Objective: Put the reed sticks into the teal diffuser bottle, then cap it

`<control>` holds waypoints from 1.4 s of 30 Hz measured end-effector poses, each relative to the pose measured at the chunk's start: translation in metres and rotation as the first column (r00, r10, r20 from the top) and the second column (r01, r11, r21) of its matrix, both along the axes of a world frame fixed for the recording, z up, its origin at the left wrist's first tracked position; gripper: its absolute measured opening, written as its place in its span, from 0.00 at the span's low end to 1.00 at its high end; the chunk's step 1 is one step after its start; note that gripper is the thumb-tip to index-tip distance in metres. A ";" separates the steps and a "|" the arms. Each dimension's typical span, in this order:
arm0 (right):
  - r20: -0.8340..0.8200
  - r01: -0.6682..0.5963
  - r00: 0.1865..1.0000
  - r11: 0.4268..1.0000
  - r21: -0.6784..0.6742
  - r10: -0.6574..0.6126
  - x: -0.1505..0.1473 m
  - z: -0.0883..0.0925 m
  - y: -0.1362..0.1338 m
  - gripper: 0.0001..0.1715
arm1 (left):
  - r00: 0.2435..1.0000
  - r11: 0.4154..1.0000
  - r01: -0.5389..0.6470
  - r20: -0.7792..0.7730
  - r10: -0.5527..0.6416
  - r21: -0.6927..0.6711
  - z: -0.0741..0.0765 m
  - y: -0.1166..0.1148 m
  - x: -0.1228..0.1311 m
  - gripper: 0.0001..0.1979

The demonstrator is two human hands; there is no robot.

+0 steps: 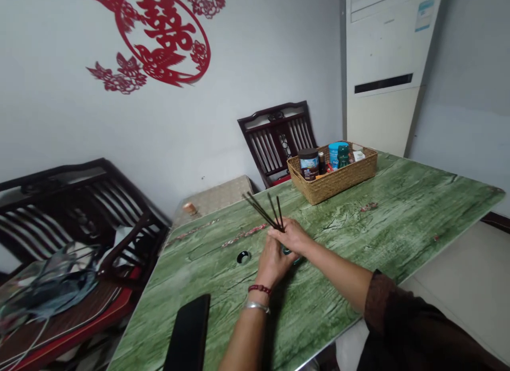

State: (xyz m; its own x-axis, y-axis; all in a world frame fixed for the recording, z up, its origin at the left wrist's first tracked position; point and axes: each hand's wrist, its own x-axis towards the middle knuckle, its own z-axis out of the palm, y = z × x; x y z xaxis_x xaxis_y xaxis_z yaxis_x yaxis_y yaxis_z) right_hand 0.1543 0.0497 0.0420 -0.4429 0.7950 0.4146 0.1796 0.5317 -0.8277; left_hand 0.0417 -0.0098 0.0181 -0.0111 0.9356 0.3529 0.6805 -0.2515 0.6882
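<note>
We hold a fan of thin dark sticks [261,210] over the middle of the green tabletop [398,217], our right hand [290,236] pinching their gathered ends, while our left hand [273,264] curls just below, beside a small teal object [286,250], its grip impossible to tell.

we're in a home dining room: a red double-happiness paper-cut [161,36] on the wall, dark wooden chairs [277,140] around a green woodgrain table [398,211], a floor-standing air conditioner [382,57].

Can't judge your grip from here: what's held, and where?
Thin dark sticks, held near their lower ends by the right hand, with the left hand pressed beneath it; whether the left grips them too cannot be told.
</note>
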 end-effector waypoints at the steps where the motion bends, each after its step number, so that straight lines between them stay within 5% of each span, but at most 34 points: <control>1: -0.014 -0.009 1.000 1.000 0.001 0.009 0.002 0.002 -0.003 0.12 | 0.996 0.997 0.071 0.063 -0.070 -0.013 0.004 -0.004 -0.007 0.37; 3: -0.093 -0.012 0.996 0.999 -0.036 0.009 0.005 0.007 -0.008 0.21 | 0.964 0.973 0.190 0.213 -0.158 -0.135 0.010 -0.007 -0.029 0.34; 5: -0.219 0.015 0.975 0.997 -0.074 -0.031 0.007 0.016 -0.012 0.27 | 0.960 0.983 0.078 0.280 -0.028 -0.169 0.014 -0.005 -0.060 0.32; 9: -0.439 0.049 0.896 0.997 -0.061 -0.071 0.015 0.050 -0.016 0.35 | 0.949 0.947 -0.316 -0.002 0.316 -0.050 0.006 0.005 -0.107 0.30; 12: -0.532 0.008 0.846 1.000 -0.029 -0.023 0.030 0.080 -0.018 0.33 | 0.891 0.904 -0.421 -0.220 0.397 -0.071 -0.010 0.006 -0.115 0.28; 15: -0.463 0.069 0.886 0.997 0.042 -0.042 0.055 0.093 -0.010 0.29 | 0.883 0.896 -0.435 -0.239 0.404 -0.089 -0.024 0.002 -0.110 0.24; 19: 0.057 0.232 0.966 0.940 0.250 -0.254 0.095 0.063 0.015 0.15 | 0.923 0.915 -0.384 -0.066 0.379 -0.121 -0.028 0.000 -0.108 0.15; 22: 0.538 0.307 0.754 0.926 0.220 -0.378 0.120 0.017 0.031 0.08 | 0.935 0.932 -0.334 0.076 0.347 -0.143 -0.023 0.001 -0.111 0.11; 24: 0.688 0.414 0.579 0.885 0.214 -0.438 0.131 -0.010 0.037 0.11 | 0.935 0.942 -0.297 0.153 0.321 -0.158 -0.018 0.002 -0.110 0.16; 27: 0.743 0.477 0.452 0.838 0.267 -0.494 0.138 -0.034 0.042 0.18 | 0.890 0.973 -0.139 0.408 0.205 -0.185 -0.006 -0.001 -0.096 0.27; 29: 0.739 0.483 0.436 0.826 0.289 -0.513 0.138 -0.041 0.045 0.20 | 0.708 0.987 0.020 0.699 0.098 -0.158 0.005 -0.004 -0.080 0.29; 32: 0.736 0.486 0.433 0.822 0.296 -0.520 0.134 -0.044 0.050 0.20 | 0.497 0.989 0.131 0.868 -0.005 -0.069 0.024 -0.007 -0.055 0.28; 36: 0.723 0.474 0.424 0.814 0.336 -0.545 0.135 -0.045 0.052 0.18 | 0.486 0.987 0.161 0.870 -0.082 0.003 0.040 -0.004 -0.032 0.30; 39: 0.674 0.463 0.439 0.792 0.398 -0.595 0.136 -0.038 0.046 0.18 | 0.476 0.982 0.185 0.869 -0.132 0.048 0.036 0.002 -0.024 0.27; 42: 0.562 0.372 0.622 0.837 0.402 -0.546 0.130 -0.025 0.037 0.18 | 0.462 0.988 0.131 0.877 -0.136 0.084 0.021 0.009 -0.020 0.23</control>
